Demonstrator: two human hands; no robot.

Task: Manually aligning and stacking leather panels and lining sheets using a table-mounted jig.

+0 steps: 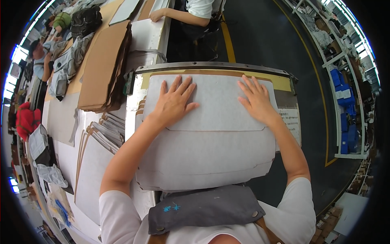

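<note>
Both my hands lie flat on a pale grey panel [215, 101] with a brown edge showing along its far side. My left hand [174, 101] rests on the panel's left part with its fingers spread. On the right part, my right hand [256, 101] is spread too, its fingertips close to the far edge. Neither hand grips anything. Beneath that panel and nearer to me sits a larger pale grey sheet [211, 156] with cut, shaped edges. A yellow board [281, 83] shows past the panel's far right corner.
A metal bar [211, 65] runs along the worktop's far edge. To the left are a stack of brown sheets [103, 67] and several leaning pale panels [95, 162]. Another person's arm [183, 16] rests on the table ahead. Shelving with blue bins [343, 91] stands right.
</note>
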